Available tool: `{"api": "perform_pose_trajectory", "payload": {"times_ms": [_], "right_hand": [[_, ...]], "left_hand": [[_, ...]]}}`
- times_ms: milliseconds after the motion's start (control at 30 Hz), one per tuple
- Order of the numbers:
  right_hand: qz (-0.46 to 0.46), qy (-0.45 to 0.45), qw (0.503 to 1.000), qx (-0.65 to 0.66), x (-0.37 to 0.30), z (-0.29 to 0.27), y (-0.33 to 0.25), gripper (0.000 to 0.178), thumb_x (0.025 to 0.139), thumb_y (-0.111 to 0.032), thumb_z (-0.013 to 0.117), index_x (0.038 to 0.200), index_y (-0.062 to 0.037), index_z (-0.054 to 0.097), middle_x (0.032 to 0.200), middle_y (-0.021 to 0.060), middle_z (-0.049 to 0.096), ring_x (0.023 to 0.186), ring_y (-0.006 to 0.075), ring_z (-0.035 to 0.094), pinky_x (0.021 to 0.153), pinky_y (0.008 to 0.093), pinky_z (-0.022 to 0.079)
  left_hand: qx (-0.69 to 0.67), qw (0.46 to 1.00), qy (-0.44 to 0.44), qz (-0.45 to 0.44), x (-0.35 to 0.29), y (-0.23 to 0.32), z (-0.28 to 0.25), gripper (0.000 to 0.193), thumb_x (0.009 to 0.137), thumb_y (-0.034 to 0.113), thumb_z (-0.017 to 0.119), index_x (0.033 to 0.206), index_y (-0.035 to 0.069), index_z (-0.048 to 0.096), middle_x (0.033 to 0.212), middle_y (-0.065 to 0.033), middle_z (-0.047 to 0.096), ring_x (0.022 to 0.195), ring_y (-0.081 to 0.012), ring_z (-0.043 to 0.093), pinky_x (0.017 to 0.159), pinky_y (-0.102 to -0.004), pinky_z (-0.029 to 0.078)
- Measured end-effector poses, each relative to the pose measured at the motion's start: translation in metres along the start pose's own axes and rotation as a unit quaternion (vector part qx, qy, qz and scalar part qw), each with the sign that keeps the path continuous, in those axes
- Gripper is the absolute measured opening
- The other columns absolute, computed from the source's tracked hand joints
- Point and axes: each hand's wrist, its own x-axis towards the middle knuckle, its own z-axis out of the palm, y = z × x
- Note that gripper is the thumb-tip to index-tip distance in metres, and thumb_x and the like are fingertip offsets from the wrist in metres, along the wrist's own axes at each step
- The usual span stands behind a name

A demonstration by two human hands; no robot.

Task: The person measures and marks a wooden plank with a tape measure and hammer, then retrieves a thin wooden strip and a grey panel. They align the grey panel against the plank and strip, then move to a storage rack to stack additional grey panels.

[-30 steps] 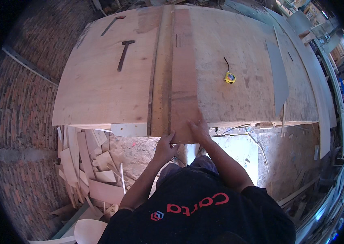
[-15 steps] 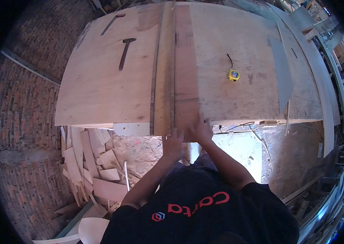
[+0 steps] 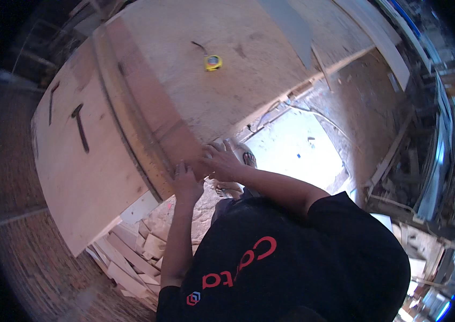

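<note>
While the left hand point(image 3: 189, 187) and right hand point(image 3: 224, 163) are resting slightly spread fingers on the reddish board point(image 3: 155, 104) running ahead, they're probably aligning it; next is likely needing steady pressure. Can't tell if they're pinching.

The long bar point(image 3: 131, 118) is mustard yellow with dark edges, and along its right side runs a reddish-brown board point(image 3: 163, 126). Left of the bar, the counter point(image 3: 88, 182) is pale tan under a dark hammer point(image 3: 81, 129); right of it come a bright yellow tape measure point(image 3: 213, 63) and a plain grey sheet point(image 3: 292, 32). Below the bar, the black shirt point(image 3: 302, 257) bears red lettering.
</note>
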Motion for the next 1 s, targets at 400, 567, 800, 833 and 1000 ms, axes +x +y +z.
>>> {"api": "perform_pose_trajectory", "payload": {"times_ms": [400, 567, 800, 833, 1000], "right_hand": [[0.499, 0.130, 0.810, 0.278, -0.078, 0.023, 0.240, 0.043, 0.080, -0.036, 0.067, 0.112, -0.0069, 0.066, 0.101, 0.0162, 0.069, 0.095, 0.0288, 0.067, 0.086, 0.0387, 0.052], [0.462, 0.149, 0.816, 0.314, -0.037, 0.053, 0.290, 0.044, 0.078, -0.033, 0.071, 0.113, -0.0058, 0.065, 0.104, 0.0191, 0.068, 0.101, 0.0317, 0.064, 0.089, 0.0391, 0.050], [0.422, 0.143, 0.715, 0.539, -0.048, 0.068, 0.305, 0.032, 0.079, -0.030, 0.061, 0.091, -0.0015, 0.069, 0.086, 0.0176, 0.068, 0.084, 0.0278, 0.065, 0.078, 0.0392, 0.049], [0.361, 0.124, 0.792, 0.476, -0.061, 0.088, 0.317, 0.031, 0.078, -0.030, 0.061, 0.089, -0.0010, 0.069, 0.085, 0.0176, 0.068, 0.081, 0.0270, 0.064, 0.076, 0.0395, 0.048], [0.503, -0.211, 0.806, 0.229, -0.157, 0.046, 0.339, 0.051, 0.085, -0.052, 0.055, 0.126, -0.0223, 0.061, 0.138, 0.0136, 0.048, 0.133, 0.0350, 0.037, 0.102, 0.0580, 0.038]], "left_hand": [[-0.112, 0.982, 0.047, -0.142, 0.059, 0.033, -0.016, 0.088, 0.078, 0.043, 0.071, 0.138, -0.011, 0.035, 0.146, -0.0363, 0.023, 0.135, -0.0459, 0.031, 0.113, -0.0436, 0.028], [-0.065, 0.987, 0.017, -0.145, 0.073, 0.015, 0.016, 0.095, 0.074, 0.044, 0.076, 0.138, -0.011, 0.034, 0.146, -0.0377, 0.021, 0.138, -0.0461, 0.025, 0.114, -0.0424, 0.026], [-0.051, 0.980, -0.027, -0.189, 0.087, 0.043, -0.015, 0.103, 0.068, 0.046, 0.079, 0.139, -0.011, 0.031, 0.147, -0.0374, 0.017, 0.137, -0.0456, 0.027, 0.114, -0.0409, 0.027], [-0.048, 0.981, -0.034, -0.185, 0.088, 0.041, -0.017, 0.105, 0.067, 0.046, 0.080, 0.140, -0.011, 0.030, 0.147, -0.0373, 0.016, 0.136, -0.0457, 0.028, 0.113, -0.0408, 0.028], [-0.130, 0.960, -0.045, -0.245, 0.085, 0.044, -0.023, 0.118, 0.063, 0.047, 0.083, 0.140, -0.015, 0.020, 0.148, -0.0361, 0.017, 0.136, -0.0437, 0.030, 0.112, -0.0397, 0.030]]}}
